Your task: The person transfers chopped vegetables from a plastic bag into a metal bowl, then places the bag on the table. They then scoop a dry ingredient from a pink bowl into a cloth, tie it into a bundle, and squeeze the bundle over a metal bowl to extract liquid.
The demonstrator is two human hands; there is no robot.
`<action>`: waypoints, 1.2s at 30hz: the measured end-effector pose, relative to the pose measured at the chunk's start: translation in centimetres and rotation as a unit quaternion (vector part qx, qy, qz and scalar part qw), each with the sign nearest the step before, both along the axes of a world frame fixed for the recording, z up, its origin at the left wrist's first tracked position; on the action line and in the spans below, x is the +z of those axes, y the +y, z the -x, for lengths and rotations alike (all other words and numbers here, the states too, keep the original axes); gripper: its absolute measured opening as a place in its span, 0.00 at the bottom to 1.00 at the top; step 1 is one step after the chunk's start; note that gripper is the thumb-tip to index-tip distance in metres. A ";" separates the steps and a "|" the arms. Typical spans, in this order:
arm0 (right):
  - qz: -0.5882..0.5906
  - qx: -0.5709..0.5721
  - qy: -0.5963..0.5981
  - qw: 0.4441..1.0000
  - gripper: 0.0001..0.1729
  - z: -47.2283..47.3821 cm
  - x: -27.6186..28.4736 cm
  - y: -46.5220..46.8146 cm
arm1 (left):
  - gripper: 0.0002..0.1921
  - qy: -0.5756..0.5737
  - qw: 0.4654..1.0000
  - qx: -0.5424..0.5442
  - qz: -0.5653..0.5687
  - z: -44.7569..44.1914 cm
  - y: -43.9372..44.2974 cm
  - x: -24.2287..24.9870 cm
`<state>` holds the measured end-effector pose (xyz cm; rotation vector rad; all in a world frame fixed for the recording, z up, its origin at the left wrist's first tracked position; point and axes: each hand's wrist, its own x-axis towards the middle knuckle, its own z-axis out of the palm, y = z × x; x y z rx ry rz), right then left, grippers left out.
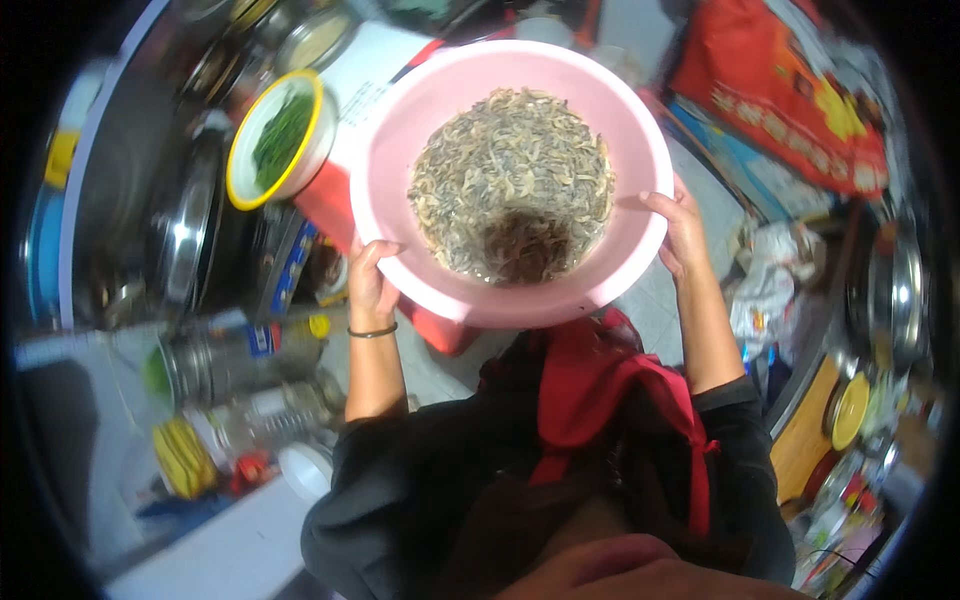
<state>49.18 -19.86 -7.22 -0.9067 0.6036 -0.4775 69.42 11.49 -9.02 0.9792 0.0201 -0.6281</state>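
Both my hands grip a large pink plastic basin (386, 165), held up in front of my chest. My left hand (367, 277) has the near left rim, thumb over the edge and fingers under it. On the right side, my right hand (682, 229) holds the rim the same way. Inside lies a mass of small wet grey-and-tan shreds (517, 157), too fine to name surely. A darker patch toward the near side looks like a shadow over liquid. Beyond my left hand, a white bowl with a yellow rim (319, 127) holds long green leaves (283, 142).
A red printed sack (780, 97) lies at the far right. Lidded metal pans (892, 296), a wooden board (806, 427) and a yellow bowl (851, 412) stand at right. Large clear plastic bottles (240, 364) lie at left, near a white tabletop (217, 547).
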 end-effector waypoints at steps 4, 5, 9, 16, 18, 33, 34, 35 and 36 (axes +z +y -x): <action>0.014 -0.132 0.034 0.991 0.28 2.5 1.9 5.8 | 0.23 0.043 0.993 -0.102 -0.029 -2.9 0.6 1.1; 0.050 -0.163 0.025 0.985 0.29 3.4 2.3 7.3 | 0.23 -0.008 0.990 -0.141 -0.018 -3.8 0.5 1.6; 0.100 -0.352 -0.018 0.931 0.27 12.7 3.6 16.0 | 0.31 -0.019 0.951 -0.301 -0.066 -1.4 -1.7 5.1; 0.129 -0.641 -0.001 0.757 0.29 21.6 10.4 30.2 | 0.33 -0.098 0.773 -0.627 0.018 7.6 -11.6 13.6; 0.115 -0.706 0.003 0.698 0.30 22.8 11.6 34.3 | 0.34 -0.081 0.688 -0.718 0.062 10.7 -15.0 15.0; -0.007 -0.919 0.063 0.389 0.26 46.7 -1.4 52.2 | 0.23 0.098 0.331 -0.939 0.019 55.6 -18.2 1.9; 0.002 -0.917 0.048 0.396 0.27 47.7 -2.2 52.8 | 0.22 0.099 0.325 -0.940 0.014 56.7 -18.1 1.5; 0.007 -0.917 0.041 0.397 0.27 48.4 -2.7 53.2 | 0.22 0.101 0.318 -0.943 0.008 57.4 -17.9 1.1; 0.044 -0.912 0.025 0.408 0.29 48.9 -3.1 53.3 | 0.19 0.100 0.325 -0.940 -0.003 57.9 -17.8 0.9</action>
